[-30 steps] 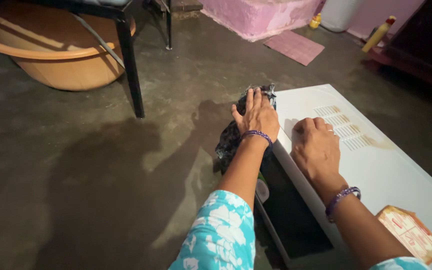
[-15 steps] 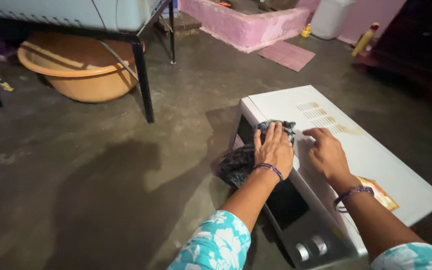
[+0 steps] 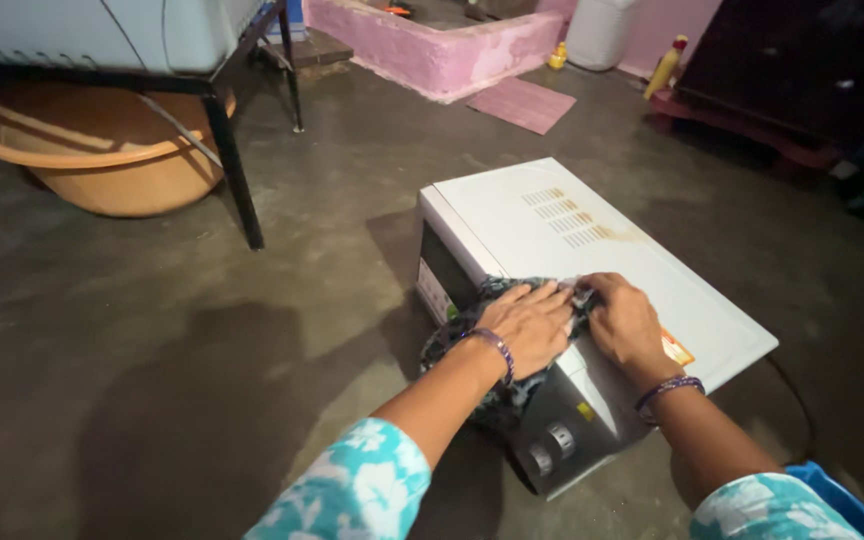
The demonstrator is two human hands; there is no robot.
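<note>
A white microwave oven (image 3: 592,225) sits on the concrete floor with its dark door and two knobs (image 3: 550,448) facing left and toward me. A dark patterned cloth (image 3: 497,395) is draped over its front top edge. My left hand (image 3: 527,325) lies flat on the cloth, pressing it against the oven. My right hand (image 3: 624,322) rests beside it on the oven's top, its fingers touching the cloth's edge. Both wrists wear purple bangles.
A tan plastic basin (image 3: 92,155) stands under a black-legged metal stand (image 3: 232,165) at the upper left. A pink low wall (image 3: 432,50), a pink mat (image 3: 524,103) and a yellow bottle (image 3: 664,68) are at the back. A blue object (image 3: 837,495) shows at the lower right.
Both hands with the cloth have slid along the oven's front edge toward the knob end. The view has pulled back and shows the whole oven.
</note>
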